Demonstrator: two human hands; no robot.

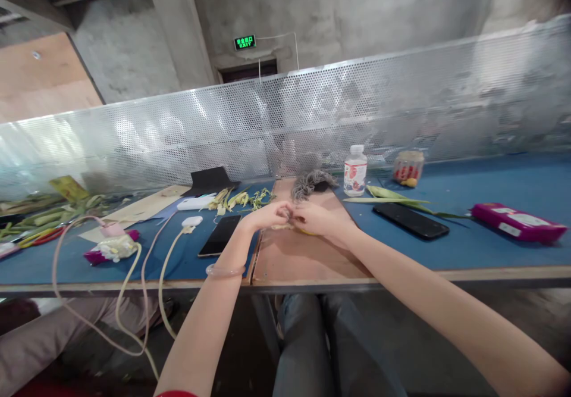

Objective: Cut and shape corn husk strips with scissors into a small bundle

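Over the bare wooden board [285,260] in the middle of the table, my two hands meet fingertip to fingertip. My left hand [270,214], with a pale bangle [225,271] on its wrist, has its fingers curled into a pinch. Against it, my right hand [317,219] is also closed, fingers bent inward. What they pinch is too small and hidden to name. A pale bit [282,227] and a yellow edge show beneath the hands. Just behind them lies a bundle of grey yarn [310,184].
Left are wilted greenery [236,199], a dark phone [220,236], a white charger [191,222] and cables. Right stand a white bottle [355,171] and a jar [408,168]; a black phone [410,221] and purple pack [517,222] lie nearer. A perforated metal screen [214,123] closes the back.
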